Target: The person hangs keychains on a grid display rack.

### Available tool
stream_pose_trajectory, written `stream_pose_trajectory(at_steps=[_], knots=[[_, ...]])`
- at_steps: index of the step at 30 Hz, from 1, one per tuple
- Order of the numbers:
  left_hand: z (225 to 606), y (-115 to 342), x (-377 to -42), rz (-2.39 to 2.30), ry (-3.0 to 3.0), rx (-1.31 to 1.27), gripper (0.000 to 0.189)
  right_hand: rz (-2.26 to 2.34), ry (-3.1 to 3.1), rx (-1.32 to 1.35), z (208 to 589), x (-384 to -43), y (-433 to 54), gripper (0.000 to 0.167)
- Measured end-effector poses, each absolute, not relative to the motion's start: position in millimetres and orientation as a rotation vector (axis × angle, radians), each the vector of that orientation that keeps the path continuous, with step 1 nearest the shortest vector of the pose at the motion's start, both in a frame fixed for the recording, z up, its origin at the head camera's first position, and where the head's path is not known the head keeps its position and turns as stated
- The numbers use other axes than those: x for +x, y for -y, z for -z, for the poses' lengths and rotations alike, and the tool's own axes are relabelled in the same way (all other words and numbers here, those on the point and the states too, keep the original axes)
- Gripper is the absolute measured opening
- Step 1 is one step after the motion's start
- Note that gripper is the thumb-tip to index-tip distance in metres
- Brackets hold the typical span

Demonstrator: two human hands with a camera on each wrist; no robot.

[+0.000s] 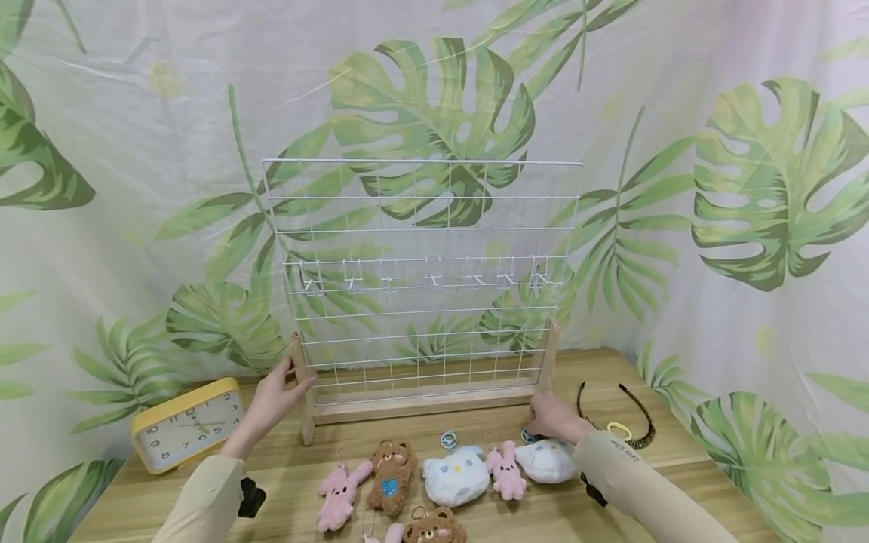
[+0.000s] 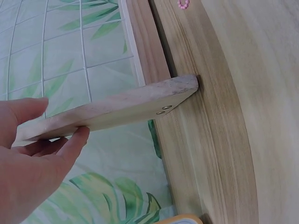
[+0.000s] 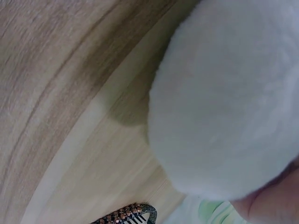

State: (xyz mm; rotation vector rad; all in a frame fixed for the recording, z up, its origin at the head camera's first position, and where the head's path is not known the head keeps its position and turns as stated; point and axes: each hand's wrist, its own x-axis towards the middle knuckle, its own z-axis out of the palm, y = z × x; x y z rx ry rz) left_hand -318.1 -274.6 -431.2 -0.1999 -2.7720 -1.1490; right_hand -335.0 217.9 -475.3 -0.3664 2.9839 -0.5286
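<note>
A white wire grid rack [image 1: 434,228] stands on wooden feet, with several hooks [image 1: 432,282] along one wire. My left hand [image 1: 274,400] grips its left wooden post [image 1: 307,400]; in the left wrist view the thumb and fingers lie on opposite sides of that post [image 2: 117,105]. My right hand [image 1: 557,418] pinches the blue ring [image 1: 528,435] of a white plush keychain [image 1: 546,461]. In the right wrist view this white plush [image 3: 229,102] fills much of the picture and hides most of the fingers.
Before the rack lie pink rabbit plush [image 1: 337,498], a brown bear plush [image 1: 391,479], another white plush [image 1: 456,477], a second pink rabbit [image 1: 505,471] and another bear [image 1: 434,528]. A yellow clock [image 1: 190,426] stands left; a dark headband [image 1: 650,430] and yellow ring [image 1: 618,431] lie right.
</note>
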Motion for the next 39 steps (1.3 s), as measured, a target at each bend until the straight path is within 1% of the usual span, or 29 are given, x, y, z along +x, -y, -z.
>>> stream_pose_trajectory(at_steps=[4,11,14,29,32,36,39], knots=[[433,275,-320,1.132,2.745,-0.187,0.066,0.535,-3.001,-0.380,474,-336,-218,0.046],[435,277,-322,1.101,2.727,-0.161,0.061,0.548,-3.026,-0.397,472,-337,-219,0.026],[436,277,-322,1.094,2.721,-0.155,0.058,0.535,-3.041,-0.419,471,-336,-219,0.022],[435,276,-321,1.107,2.699,-0.172,0.056,0.467,-3.037,-0.510,472,-334,-224,0.018],[436,276,-322,1.114,2.698,-0.171,0.057,0.449,-3.021,-0.571,474,-336,-226,0.022],[438,276,-322,1.121,2.701,-0.169,0.057,0.497,-2.981,-0.672,477,-337,-230,0.033],[439,276,-322,1.120,2.698,-0.168,0.057,0.527,-2.963,-0.748,474,-335,-232,0.037]])
